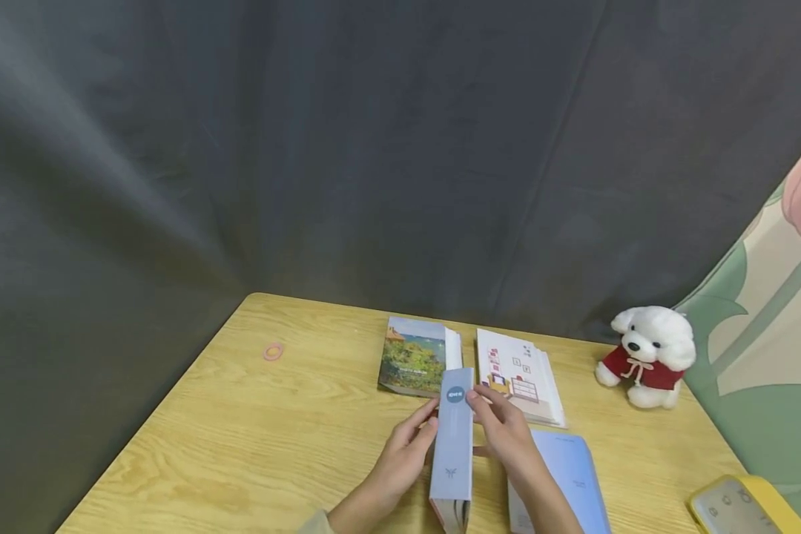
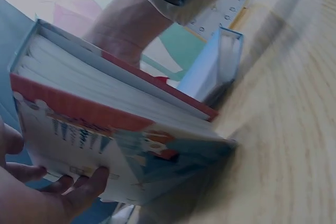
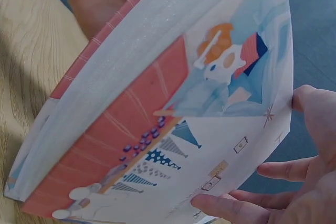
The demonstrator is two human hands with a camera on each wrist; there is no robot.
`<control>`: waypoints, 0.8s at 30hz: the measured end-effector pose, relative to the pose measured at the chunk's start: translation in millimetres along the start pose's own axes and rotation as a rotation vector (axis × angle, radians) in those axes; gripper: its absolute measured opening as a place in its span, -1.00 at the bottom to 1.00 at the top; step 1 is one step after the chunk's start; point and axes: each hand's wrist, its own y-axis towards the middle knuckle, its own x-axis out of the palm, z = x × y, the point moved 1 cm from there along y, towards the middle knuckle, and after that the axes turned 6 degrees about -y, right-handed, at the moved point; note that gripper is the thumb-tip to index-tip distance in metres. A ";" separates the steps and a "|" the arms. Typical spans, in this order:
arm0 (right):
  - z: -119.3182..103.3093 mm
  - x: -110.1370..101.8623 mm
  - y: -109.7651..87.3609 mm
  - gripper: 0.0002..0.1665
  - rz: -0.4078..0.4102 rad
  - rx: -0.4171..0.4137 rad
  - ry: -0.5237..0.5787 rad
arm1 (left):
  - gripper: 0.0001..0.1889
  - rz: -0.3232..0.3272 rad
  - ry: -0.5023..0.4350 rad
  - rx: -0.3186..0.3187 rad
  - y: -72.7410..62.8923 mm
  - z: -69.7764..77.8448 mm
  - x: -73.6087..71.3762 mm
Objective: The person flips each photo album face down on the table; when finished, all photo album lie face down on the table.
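Note:
A thick photo album point(image 1: 454, 437) stands on edge between my hands, its pale blue spine facing up. Its illustrated cover point(image 3: 210, 145) shows a red roof, bunting and a cartoon figure. My left hand point(image 1: 403, 456) holds it from the left, fingertips against the cover in the left wrist view. On the opposite side my right hand point(image 1: 507, 430) grips it, thumb at the spine edge and fingers on the cover. The album's page edges point(image 2: 105, 82) show between spread covers in the left wrist view. Whether its lower edge touches the table cannot be told.
Behind it lie a landscape-covered album point(image 1: 414, 356) and a white illustrated album point(image 1: 517, 374). A blue book point(image 1: 570, 475) lies by the right forearm. A white plush dog point(image 1: 650, 356), a yellow-framed object point(image 1: 741, 508) and a pink ring point(image 1: 273, 351) sit on the wooden table point(image 1: 240, 430).

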 end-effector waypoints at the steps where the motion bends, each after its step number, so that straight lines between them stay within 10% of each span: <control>1: 0.4 -0.2 0.0 -0.12 -0.001 0.004 0.009 | -0.47 -0.013 0.000 -0.006 0.2 -0.6 -0.3; 24: 16.2 -7.4 -8.9 -0.26 -0.050 0.067 0.186 | -0.49 -0.021 0.070 -0.182 -1.2 -25.7 -13.3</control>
